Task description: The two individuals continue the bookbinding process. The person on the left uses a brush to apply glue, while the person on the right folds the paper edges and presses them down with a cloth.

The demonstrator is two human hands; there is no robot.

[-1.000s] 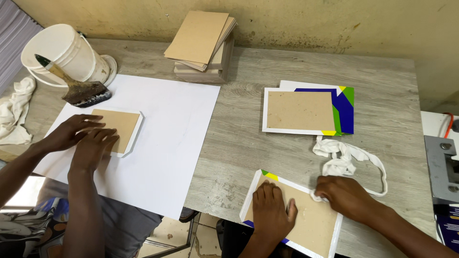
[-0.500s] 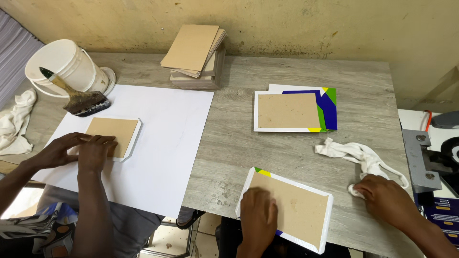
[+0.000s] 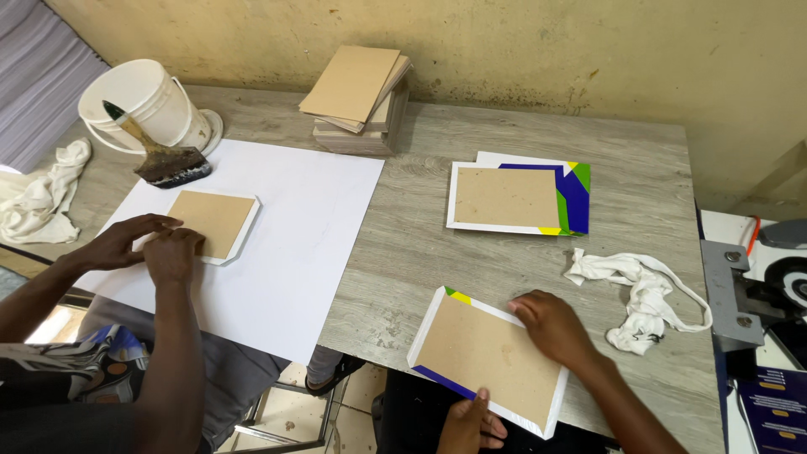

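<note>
Right hand [image 3: 555, 326] flat, fingers together, on brown cardboard panel [image 3: 487, 360]; left hand [image 3: 471, 424] grips its near edge — press evenly, keeping white paper border [image 3: 426, 321] square.

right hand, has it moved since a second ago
Yes. The right hand left the white rag, went out to its right, and has come back left onto the top edge of the brown board.

Plain tan board [image 3: 492, 357] sits on a white sheet edged in blue, green and yellow, on the grey wood-grain table [image 3: 420, 244]. Beyond it, a second tan board [image 3: 507, 197] on white paper, with a blue, green and yellow cover behind. A crumpled white cloth [image 3: 639, 286] lies right of the near board.
</note>
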